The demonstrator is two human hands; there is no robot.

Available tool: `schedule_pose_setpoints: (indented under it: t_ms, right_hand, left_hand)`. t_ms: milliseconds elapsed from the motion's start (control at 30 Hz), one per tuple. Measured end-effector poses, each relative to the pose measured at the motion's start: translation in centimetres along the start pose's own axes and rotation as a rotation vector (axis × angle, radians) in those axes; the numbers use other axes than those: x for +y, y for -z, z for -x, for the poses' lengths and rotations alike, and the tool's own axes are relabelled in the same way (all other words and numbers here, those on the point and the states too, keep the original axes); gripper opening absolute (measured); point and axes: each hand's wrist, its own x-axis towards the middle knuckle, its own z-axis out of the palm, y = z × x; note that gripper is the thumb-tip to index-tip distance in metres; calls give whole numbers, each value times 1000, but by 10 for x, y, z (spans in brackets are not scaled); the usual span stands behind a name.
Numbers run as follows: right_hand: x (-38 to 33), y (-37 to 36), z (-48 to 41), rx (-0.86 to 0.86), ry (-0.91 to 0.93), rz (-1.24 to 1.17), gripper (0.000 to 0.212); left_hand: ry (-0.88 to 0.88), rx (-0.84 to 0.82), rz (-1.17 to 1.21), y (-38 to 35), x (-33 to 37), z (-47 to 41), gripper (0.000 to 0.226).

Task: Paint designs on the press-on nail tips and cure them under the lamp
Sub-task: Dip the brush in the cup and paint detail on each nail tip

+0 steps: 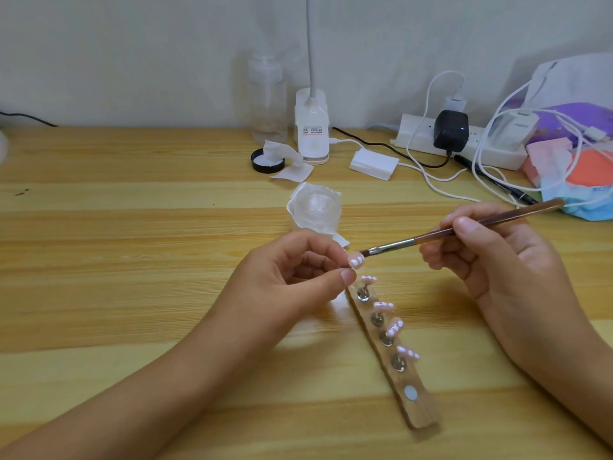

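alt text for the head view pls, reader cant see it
A person's left hand holds a pink nail tip while the right hand holds a brush to it, by a wooden strip holding four more tips. A clear jar sits behind on the table.

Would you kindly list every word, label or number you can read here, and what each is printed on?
No text reads clearly.
Sticker on the white lamp base: red and dark print, too blurred to read.
White adapter on the power strip: a short grey word, too blurred.
Blue packet: letters, cut off and blurred.
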Motion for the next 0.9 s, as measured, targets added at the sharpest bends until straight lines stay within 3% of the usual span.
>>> schedule_pose_setpoints:
  t_ms: [300, 467, 633, 800, 900]
  right_hand:
    - [-5, -2, 2, -83, 39, -61, 8]
    - [-5, -2, 2, -38, 22, -84, 27]
    - [-7, -2, -2, 21, -26, -129, 26]
    - [-9, -2, -2, 44, -46, -167, 27]
    - [-9, 0, -3, 76, -53, -177, 18]
  left_hand:
    - [-25, 8, -69, 1, -3, 0, 9]
    - [-38, 10, -61, 2, -4, -1, 11]
    - [-37, 61, 32, 0, -2, 0, 13]
    - [-269, 57, -75, -6, 6, 14, 10]
    - [-501, -14, -343, -14, 10, 25, 8]
